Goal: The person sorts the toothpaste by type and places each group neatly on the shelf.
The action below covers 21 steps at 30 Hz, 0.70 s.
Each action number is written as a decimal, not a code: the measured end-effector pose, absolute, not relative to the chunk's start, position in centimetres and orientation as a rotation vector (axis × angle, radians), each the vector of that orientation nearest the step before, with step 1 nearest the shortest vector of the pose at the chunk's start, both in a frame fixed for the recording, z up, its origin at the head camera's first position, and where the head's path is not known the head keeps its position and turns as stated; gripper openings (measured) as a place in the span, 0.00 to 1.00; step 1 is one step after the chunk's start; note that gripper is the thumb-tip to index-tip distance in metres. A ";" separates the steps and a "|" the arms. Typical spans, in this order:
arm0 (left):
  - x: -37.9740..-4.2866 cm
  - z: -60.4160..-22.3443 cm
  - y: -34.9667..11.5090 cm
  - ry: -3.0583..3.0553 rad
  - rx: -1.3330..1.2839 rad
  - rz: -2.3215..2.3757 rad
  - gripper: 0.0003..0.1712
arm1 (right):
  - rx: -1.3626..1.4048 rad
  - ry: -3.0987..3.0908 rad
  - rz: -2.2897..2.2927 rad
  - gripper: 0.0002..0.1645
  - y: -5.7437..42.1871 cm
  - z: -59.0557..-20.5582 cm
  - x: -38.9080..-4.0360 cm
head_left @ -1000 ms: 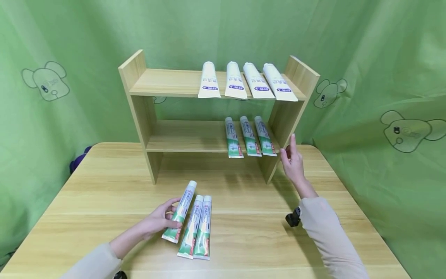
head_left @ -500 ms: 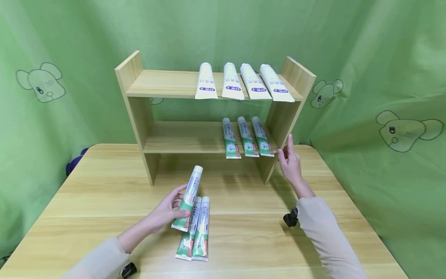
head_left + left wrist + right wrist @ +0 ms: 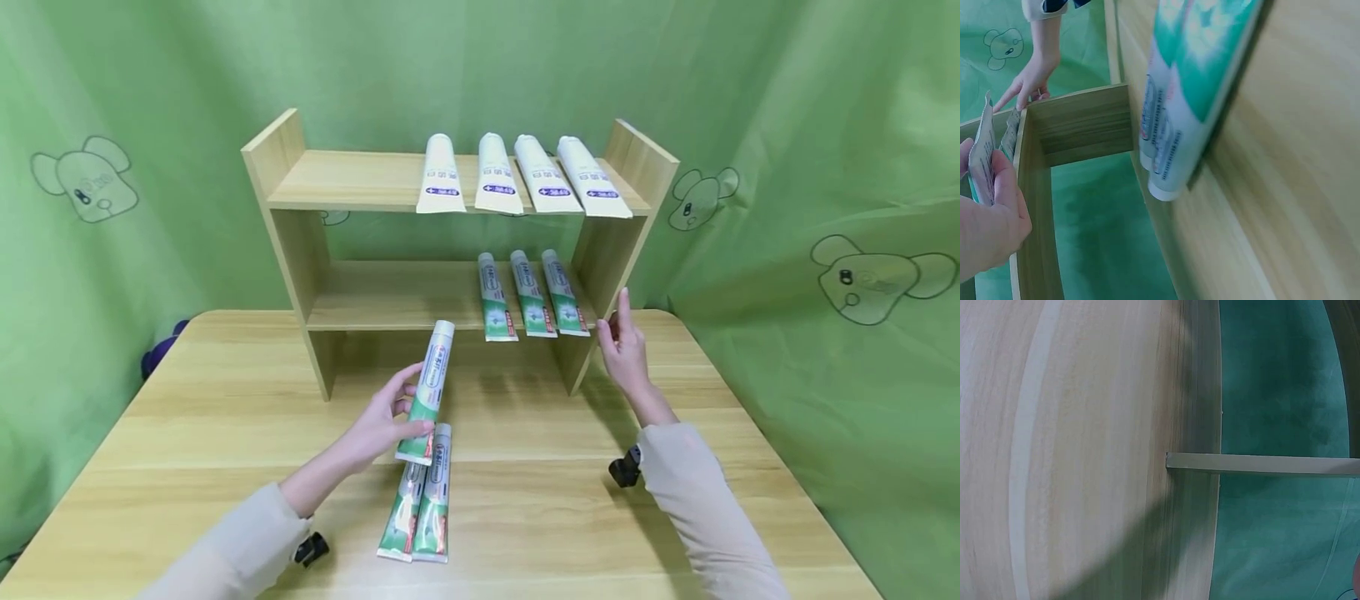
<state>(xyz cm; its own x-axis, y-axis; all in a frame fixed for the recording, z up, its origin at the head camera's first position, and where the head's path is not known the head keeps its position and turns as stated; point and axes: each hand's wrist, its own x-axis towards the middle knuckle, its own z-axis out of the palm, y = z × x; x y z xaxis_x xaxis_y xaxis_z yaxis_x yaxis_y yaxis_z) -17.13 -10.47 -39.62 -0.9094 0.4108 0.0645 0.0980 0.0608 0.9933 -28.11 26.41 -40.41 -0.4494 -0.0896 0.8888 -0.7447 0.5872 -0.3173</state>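
Note:
My left hand [image 3: 386,421] grips a white-and-green toothpaste tube [image 3: 429,392], cap up, held tilted above the table in front of the wooden shelf [image 3: 390,321]. The left wrist view shows the same tube [image 3: 984,150] edge-on between thumb and fingers. Below it lie two similar tubes, a left tube [image 3: 401,521] and a right tube [image 3: 433,517], side by side on the table; the held one covers part of the left one. My right hand [image 3: 628,354] rests against the shelf's right side panel [image 3: 613,267], index finger straight.
Three green-and-white tubes [image 3: 531,296] lie on the middle board's right part, their ends over its front edge. On the top board lie several white tubes [image 3: 498,175]. A green curtain [image 3: 787,167] hangs behind and beside the table [image 3: 187,433].
My left hand has raised the toothpaste tube off the table and carried it right and forward, towards the shelf. My right hand has stayed at the side panel.

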 end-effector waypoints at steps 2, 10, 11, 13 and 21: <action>-17.4 -39.4 -10.1 2.094 0.515 1.952 0.47 | 0.675 -1.895 0.903 0.53 25.9 -39.9 -27.5; -18.5 -38.6 -8.6 2.001 0.454 2.085 0.47 | 0.654 -1.904 0.926 0.51 24.7 -38.3 -25.8; -18.5 -38.5 -8.5 1.978 0.446 2.106 0.47 | 0.654 -1.903 0.926 0.51 24.7 -38.3 -25.8; -18.7 -38.4 -8.2 1.942 0.428 2.141 0.46 | 0.653 -1.900 0.922 0.53 24.7 -38.3 -25.8; -19.5 -37.9 -7.4 1.937 0.344 2.186 0.45 | 0.651 -1.912 0.922 0.51 24.6 -38.3 -25.9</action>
<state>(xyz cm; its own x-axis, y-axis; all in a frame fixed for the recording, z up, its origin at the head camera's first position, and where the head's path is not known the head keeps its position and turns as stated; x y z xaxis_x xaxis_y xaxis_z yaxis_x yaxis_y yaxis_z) -19.55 -7.35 -37.87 -0.9527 0.3010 0.0408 0.0043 -0.1209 0.9927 -25.90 24.58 -38.34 -0.4668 -0.0743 0.8812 -0.7358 0.5854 -0.3404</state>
